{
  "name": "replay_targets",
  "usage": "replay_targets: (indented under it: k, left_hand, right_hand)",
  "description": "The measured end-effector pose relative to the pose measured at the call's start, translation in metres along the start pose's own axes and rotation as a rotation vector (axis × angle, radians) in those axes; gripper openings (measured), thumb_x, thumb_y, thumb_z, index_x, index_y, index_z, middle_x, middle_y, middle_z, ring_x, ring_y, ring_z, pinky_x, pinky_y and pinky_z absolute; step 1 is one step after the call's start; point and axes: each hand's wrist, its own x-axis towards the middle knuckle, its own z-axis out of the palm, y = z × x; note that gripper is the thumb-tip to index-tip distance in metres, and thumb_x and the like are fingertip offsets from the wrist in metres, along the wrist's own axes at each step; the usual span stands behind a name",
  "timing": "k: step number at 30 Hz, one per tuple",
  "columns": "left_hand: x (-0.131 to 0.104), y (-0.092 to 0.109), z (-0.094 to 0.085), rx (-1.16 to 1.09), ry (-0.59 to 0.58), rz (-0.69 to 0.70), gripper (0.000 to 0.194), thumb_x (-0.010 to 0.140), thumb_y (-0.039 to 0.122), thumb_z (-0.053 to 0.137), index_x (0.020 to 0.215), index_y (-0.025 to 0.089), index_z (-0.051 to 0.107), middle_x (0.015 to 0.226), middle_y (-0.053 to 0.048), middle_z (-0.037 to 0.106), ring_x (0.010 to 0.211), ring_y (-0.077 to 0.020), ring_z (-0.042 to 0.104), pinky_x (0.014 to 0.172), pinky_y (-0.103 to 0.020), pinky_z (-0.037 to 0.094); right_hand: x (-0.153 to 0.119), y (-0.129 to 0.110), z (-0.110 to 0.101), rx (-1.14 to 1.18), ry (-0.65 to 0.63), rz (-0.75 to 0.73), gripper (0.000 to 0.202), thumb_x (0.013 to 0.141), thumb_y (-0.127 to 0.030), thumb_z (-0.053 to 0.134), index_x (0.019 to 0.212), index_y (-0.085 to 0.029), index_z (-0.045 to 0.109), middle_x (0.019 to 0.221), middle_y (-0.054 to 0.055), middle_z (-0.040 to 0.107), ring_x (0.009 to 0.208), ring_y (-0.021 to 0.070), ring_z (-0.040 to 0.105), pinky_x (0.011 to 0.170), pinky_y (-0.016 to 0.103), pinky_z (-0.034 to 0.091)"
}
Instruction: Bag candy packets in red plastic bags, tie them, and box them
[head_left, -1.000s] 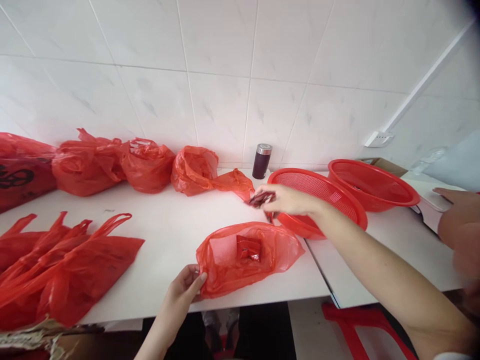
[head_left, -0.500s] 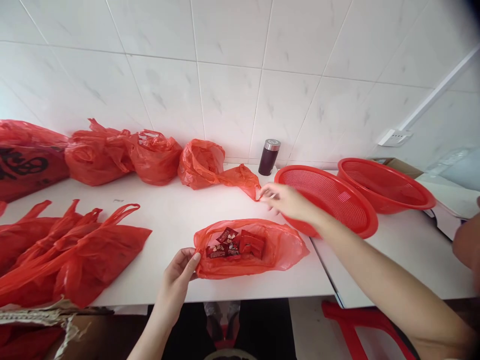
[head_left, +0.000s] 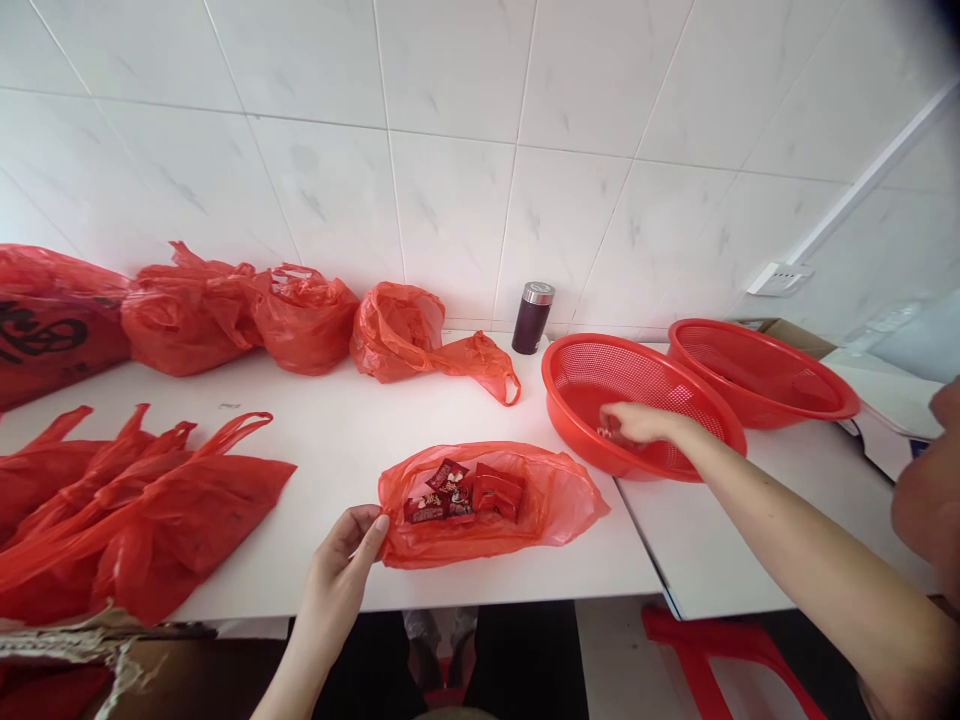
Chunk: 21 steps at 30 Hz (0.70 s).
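Note:
An open red plastic bag (head_left: 555, 500) lies on the white table near its front edge, with several small dark red packets (head_left: 450, 490) inside. My left hand (head_left: 352, 545) pinches the bag's left rim between thumb and fingers. Inside the nearer red perforated basket (head_left: 581, 375), my right hand (head_left: 637, 422) has its fingers bent down. Something small and pale shows at those fingertips, too small to name.
Several filled red bags (head_left: 307, 320) line the wall, beside a dark bottle (head_left: 532, 318). Flat red bags (head_left: 187, 510) lie at the left. Behind the nearer basket sits a second red basket (head_left: 757, 370). Part of another person (head_left: 926, 490) shows at the right edge.
My right hand has moved right, from beside the loose bag end near the bottle into the nearer basket. My left hand still holds the open bag's rim.

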Motion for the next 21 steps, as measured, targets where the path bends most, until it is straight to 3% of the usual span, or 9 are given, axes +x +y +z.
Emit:
replay_targets:
  k: [4,7,8,10,13,15,17,19,21]
  left_hand:
    - [0.004,0.0,-0.005,0.012,-0.02,-0.021,0.034,0.078,0.051,0.064,0.083,0.018,0.061,0.072,0.0,0.06,0.066,-0.013,0.053,0.064,-0.024,0.046]
    - [0.008,0.001,-0.006,0.029,-0.053,-0.016,0.033,0.079,0.051,0.063,0.084,0.018,0.062,0.075,-0.001,0.063,0.068,-0.0139,0.056,0.067,-0.024,0.048]
    - [0.01,0.002,-0.007,0.033,-0.056,-0.009,0.033,0.079,0.051,0.063,0.084,0.018,0.062,0.077,-0.001,0.065,0.07,-0.0144,0.057,0.068,-0.025,0.048]
    - [0.012,0.004,-0.009,0.04,-0.047,0.005,0.034,0.079,0.051,0.063,0.086,0.018,0.063,0.078,-0.002,0.066,0.072,-0.0158,0.059,0.069,-0.026,0.049]
    - [0.015,0.008,-0.018,0.083,-0.01,0.029,0.036,0.077,0.052,0.065,0.087,0.017,0.065,0.075,-0.003,0.067,0.072,-0.0175,0.06,0.068,-0.026,0.049]
    - [0.014,0.009,-0.028,0.156,0.025,0.047,0.037,0.077,0.053,0.064,0.089,0.018,0.066,0.075,-0.003,0.068,0.074,-0.019,0.062,0.069,-0.026,0.049]
    - [0.011,0.011,-0.038,0.274,0.072,0.064,0.038,0.078,0.055,0.062,0.091,0.019,0.067,0.077,-0.004,0.07,0.077,-0.0207,0.063,0.07,-0.027,0.048]
    - [0.007,0.015,-0.044,0.424,0.128,0.084,0.039,0.078,0.057,0.059,0.093,0.021,0.068,0.079,-0.004,0.071,0.079,-0.0222,0.064,0.069,-0.027,0.047]
    - [0.004,0.02,-0.045,0.561,0.166,0.11,0.042,0.08,0.058,0.055,0.099,0.023,0.068,0.08,-0.003,0.071,0.077,-0.0223,0.065,0.066,-0.026,0.046]
  right_hand:
    - [-0.016,-0.059,-0.008,0.178,0.072,-0.118,0.027,0.081,-0.045,0.06,0.093,-0.022,0.051,0.1,0.006,0.065,0.081,0.0189,0.063,0.063,0.029,0.051]
    - [-0.041,-0.115,0.02,0.34,-0.019,-0.408,0.022,0.082,-0.042,0.062,0.093,-0.025,0.053,0.1,0.002,0.067,0.091,0.0208,0.064,0.08,0.033,0.051]
    - [-0.047,-0.129,0.033,0.303,-0.083,-0.439,0.018,0.084,-0.043,0.06,0.093,-0.028,0.054,0.097,0.001,0.067,0.09,0.0214,0.064,0.079,0.034,0.051]
    - [-0.053,-0.144,0.059,0.167,-0.082,-0.456,0.014,0.086,-0.041,0.057,0.096,-0.032,0.057,0.101,0.003,0.065,0.095,0.025,0.063,0.082,0.039,0.051]
    - [-0.053,-0.139,0.078,-0.034,0.065,-0.479,0.016,0.087,-0.034,0.056,0.102,-0.032,0.06,0.112,0.007,0.06,0.11,0.0321,0.056,0.092,0.047,0.046]
    - [-0.056,-0.125,0.076,-0.11,0.145,-0.507,0.023,0.083,-0.03,0.06,0.106,-0.031,0.06,0.119,0.008,0.056,0.116,0.0352,0.051,0.097,0.05,0.043]
    - [-0.064,-0.111,0.069,-0.172,0.168,-0.442,0.036,0.078,-0.027,0.065,0.113,-0.031,0.059,0.122,0.009,0.055,0.115,0.0367,0.051,0.097,0.051,0.043]
    - [-0.076,-0.1,0.059,-0.212,0.079,-0.281,0.05,0.075,-0.026,0.066,0.123,-0.031,0.053,0.111,0.01,0.06,0.105,0.0355,0.059,0.088,0.048,0.049]
    - [-0.088,-0.094,0.049,-0.177,-0.129,-0.124,0.06,0.074,-0.027,0.065,0.131,-0.035,0.047,0.093,0.007,0.064,0.086,0.0307,0.066,0.071,0.041,0.054]
